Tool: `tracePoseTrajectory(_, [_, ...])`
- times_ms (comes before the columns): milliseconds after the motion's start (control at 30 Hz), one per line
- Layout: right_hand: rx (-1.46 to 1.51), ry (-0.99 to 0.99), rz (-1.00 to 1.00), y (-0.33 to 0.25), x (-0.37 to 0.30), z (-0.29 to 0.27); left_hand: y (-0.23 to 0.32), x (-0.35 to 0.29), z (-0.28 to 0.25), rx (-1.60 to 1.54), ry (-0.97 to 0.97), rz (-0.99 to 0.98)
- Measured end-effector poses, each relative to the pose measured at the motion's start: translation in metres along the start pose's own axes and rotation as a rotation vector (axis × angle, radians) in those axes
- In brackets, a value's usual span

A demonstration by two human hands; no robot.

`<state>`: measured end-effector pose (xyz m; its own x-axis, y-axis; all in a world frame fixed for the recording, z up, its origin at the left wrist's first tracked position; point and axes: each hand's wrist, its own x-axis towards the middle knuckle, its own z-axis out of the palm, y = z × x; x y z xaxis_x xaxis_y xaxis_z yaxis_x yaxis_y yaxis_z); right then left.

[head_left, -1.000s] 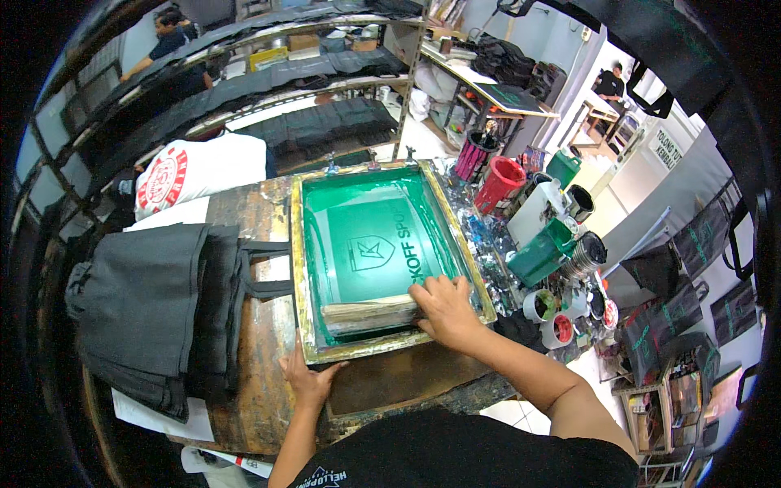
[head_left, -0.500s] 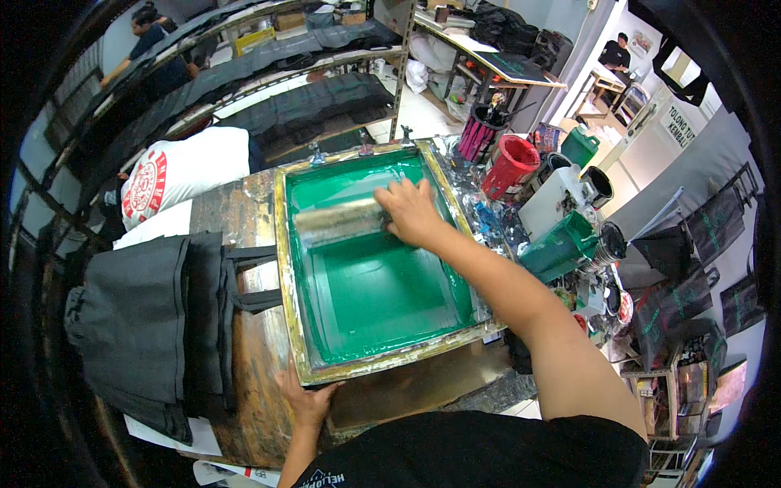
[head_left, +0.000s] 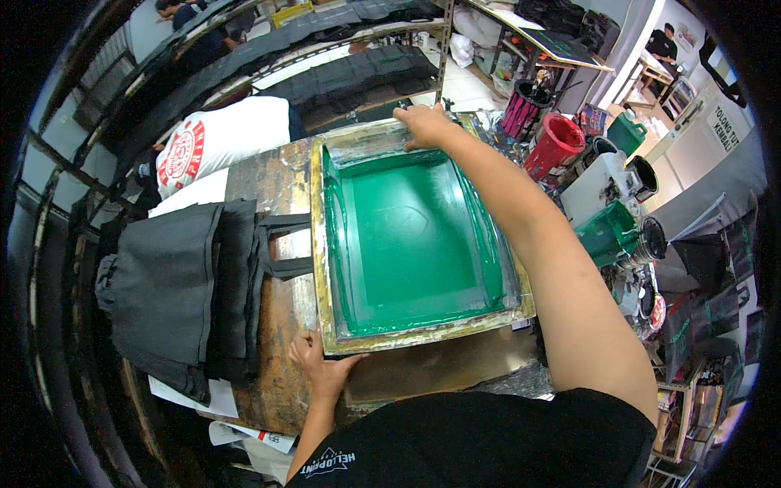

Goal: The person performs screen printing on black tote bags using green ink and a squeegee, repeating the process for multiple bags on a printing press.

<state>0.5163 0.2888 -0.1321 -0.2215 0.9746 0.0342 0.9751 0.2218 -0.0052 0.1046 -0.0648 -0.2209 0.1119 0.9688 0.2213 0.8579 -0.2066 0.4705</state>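
Observation:
A screen printing frame [head_left: 319,268] with yellowish, paint-smeared sides lies on the worn wooden table. Green ink [head_left: 415,244] covers its mesh, thicker along the sides. At the far end, a greyish squeegee [head_left: 368,145] lies across the inside of the frame. My right hand [head_left: 427,128] is closed over the squeegee's right part by the far rim; its fingertips are partly hidden. My left hand [head_left: 324,368] grips the near left corner of the frame, thumb along the near edge. Black fabric bags [head_left: 167,285] are stacked to the left, their straps reaching the frame.
Paint containers crowd the right side: a red bucket [head_left: 555,146], a green jug [head_left: 606,234] and a white canister [head_left: 598,191]. A white printed bundle [head_left: 232,142] sits at the far left. Racks with dark fabric [head_left: 350,81] stand behind. Other people are in the background.
My right hand has moved away from me to the far end with the squeegee, leaving the mesh uncovered. My left hand stays at the near corner. The view has shifted.

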Motion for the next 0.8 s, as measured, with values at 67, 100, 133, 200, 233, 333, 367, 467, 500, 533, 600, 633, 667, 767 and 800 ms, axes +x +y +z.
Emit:
tracePoseTrajectory(67, [-0.012, 0.042, -0.002, -0.003, -0.002, -0.002, 0.001, -0.002, -0.001, 0.058, 0.007, -0.009])
tracePoseTrajectory(100, [-0.025, 0.100, 0.004, -0.005, -0.006, -0.001, -0.001, 0.002, -0.006, 0.071, 0.009, 0.029])
tracePoseTrajectory(133, [-0.040, 0.154, 0.013, -0.007, -0.011, 0.002, -0.003, 0.009, -0.014, 0.080, 0.007, 0.069])
tracePoseTrajectory(200, [-0.070, 0.294, 0.006, -0.009, -0.019, 0.009, -0.001, 0.038, -0.027, 0.049, 0.028, 0.175])
tracePoseTrajectory(233, [-0.096, 0.356, 0.019, -0.010, -0.021, 0.013, 0.005, 0.066, -0.032, 0.011, 0.050, 0.242])
tracePoseTrajectory(333, [-0.138, 0.515, 0.021, -0.018, -0.030, 0.026, 0.028, 0.161, -0.027, 0.020, 0.117, 0.496])
tracePoseTrajectory(367, [-0.147, 0.532, 0.030, -0.018, -0.032, 0.031, 0.039, 0.195, -0.019, 0.012, 0.156, 0.537])
tracePoseTrajectory(467, [-0.229, 0.630, 0.023, -0.019, -0.031, 0.051, 0.076, 0.299, 0.021, 0.067, 0.349, 0.653])
tracePoseTrajectory(500, [-0.267, 0.667, 0.017, -0.018, -0.031, 0.057, 0.090, 0.330, 0.033, 0.053, 0.382, 0.712])
tracePoseTrajectory(533, [-0.251, 0.666, -0.012, -0.019, -0.028, 0.057, 0.100, 0.354, 0.041, 0.049, 0.420, 0.759])
tracePoseTrajectory(600, [-0.226, 0.646, -0.059, -0.016, -0.026, 0.052, 0.108, 0.385, 0.063, 0.324, 0.135, 0.614])
tracePoseTrajectory(633, [-0.247, 0.638, -0.099, -0.014, -0.024, 0.047, 0.106, 0.393, 0.081, 0.394, 0.135, 0.542])
tracePoseTrajectory(667, [-0.246, 0.615, -0.089, -0.012, -0.025, 0.046, 0.106, 0.398, 0.087, 0.389, 0.196, 0.582])
tracePoseTrajectory(767, [-0.252, 0.583, -0.066, -0.015, -0.031, 0.046, 0.098, 0.401, 0.097, 0.364, 0.370, 0.697])
tracePoseTrajectory(800, [-0.265, 0.568, -0.059, -0.017, -0.036, 0.047, 0.095, 0.398, 0.100, 0.355, 0.384, 0.710])
